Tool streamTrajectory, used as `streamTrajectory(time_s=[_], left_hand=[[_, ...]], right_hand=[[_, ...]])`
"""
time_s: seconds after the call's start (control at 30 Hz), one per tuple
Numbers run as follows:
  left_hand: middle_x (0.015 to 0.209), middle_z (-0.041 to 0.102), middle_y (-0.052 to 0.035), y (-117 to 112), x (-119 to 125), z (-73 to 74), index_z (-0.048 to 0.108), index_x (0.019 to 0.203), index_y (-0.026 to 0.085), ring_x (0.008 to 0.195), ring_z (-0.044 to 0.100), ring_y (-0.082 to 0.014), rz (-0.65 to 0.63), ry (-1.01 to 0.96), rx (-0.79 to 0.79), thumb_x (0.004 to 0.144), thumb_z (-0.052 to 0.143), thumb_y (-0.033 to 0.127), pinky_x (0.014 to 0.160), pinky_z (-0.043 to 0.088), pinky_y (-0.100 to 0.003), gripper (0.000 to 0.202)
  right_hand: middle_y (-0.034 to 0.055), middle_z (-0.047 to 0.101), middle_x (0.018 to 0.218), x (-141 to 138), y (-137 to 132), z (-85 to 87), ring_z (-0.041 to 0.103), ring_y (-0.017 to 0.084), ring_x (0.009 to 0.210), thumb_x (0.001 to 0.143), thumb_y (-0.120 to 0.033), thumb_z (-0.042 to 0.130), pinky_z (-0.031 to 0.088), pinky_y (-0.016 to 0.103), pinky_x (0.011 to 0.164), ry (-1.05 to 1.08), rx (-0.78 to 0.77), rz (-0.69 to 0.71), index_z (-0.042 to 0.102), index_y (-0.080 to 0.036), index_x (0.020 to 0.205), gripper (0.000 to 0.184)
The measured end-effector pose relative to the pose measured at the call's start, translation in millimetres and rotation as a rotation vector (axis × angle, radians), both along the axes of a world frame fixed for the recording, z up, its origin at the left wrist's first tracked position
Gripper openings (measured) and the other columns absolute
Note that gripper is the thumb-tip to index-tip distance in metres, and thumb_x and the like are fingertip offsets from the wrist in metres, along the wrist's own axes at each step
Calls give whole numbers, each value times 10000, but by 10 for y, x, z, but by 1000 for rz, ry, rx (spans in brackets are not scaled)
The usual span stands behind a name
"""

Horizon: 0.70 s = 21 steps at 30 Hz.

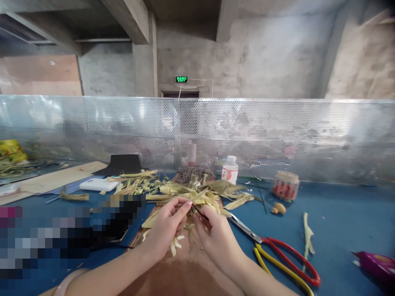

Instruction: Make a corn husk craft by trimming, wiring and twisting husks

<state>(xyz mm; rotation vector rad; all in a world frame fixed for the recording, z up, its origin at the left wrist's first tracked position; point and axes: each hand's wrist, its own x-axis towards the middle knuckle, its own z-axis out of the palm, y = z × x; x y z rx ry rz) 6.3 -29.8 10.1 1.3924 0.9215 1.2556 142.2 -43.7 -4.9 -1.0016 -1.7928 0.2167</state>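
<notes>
Brown board (199, 246): landmark; its near part bare.
Scissors (256, 237): right of the brown board, lying unheld.
Pale strips (175, 246): over the brown board, below the left hand; whether held cannot be told. Narrow splitting appears done here.
Right hand (215, 231): over the brown board, fingers curled, pinching the dark strand.
Left hand (172, 220): over the brown board, thumb and forefinger closed on the strand's other end.
Dark strand (200, 211): between both hands, above the brown board. Handling appears midway; the strand is not yet released.
Husk pile (200, 193): across the brown board's far part, loose; most pieces appear left unworked.
Wire tangle (196, 175): at the brown board's far end, apart from both hands.
</notes>
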Motion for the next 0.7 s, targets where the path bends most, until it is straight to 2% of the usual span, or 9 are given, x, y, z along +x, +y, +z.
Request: streamTrajectory(time_s=[0.23,0.43,0.57,0.7], left_hand=[[460,240,99,5,2,-2,508,803,187,411,174,-46,-7,-16,-8,775,573,438,381,151,-177,262],[455,256,97,10,0,2,504,789,191,409,177,-41,12,-42,-22,773,579,446,378,143,-173,266],[466,233,97,5,-6,0,467,757,194,413,145,-42,-39,-88,-68,785,571,442,380,108,-184,271],[492,199,95,5,-16,8,383,691,192,423,110,-41,-125,-187,-105,790,580,415,386,82,-191,313]], right_hand=[[-28,460,567,7,-11,2,430,109,506,818,-186,447,265,213,449,-7,13,-19,397,-204,645,181],[-17,488,607,24,-64,19,441,109,528,892,-228,369,299,213,493,5,24,44,476,-189,756,177],[-19,458,597,22,-80,3,429,113,530,892,-195,346,284,220,502,-55,84,64,445,-194,735,186],[-31,412,564,26,-71,-15,394,109,500,887,-195,336,255,225,489,-79,73,73,364,-206,676,213]])
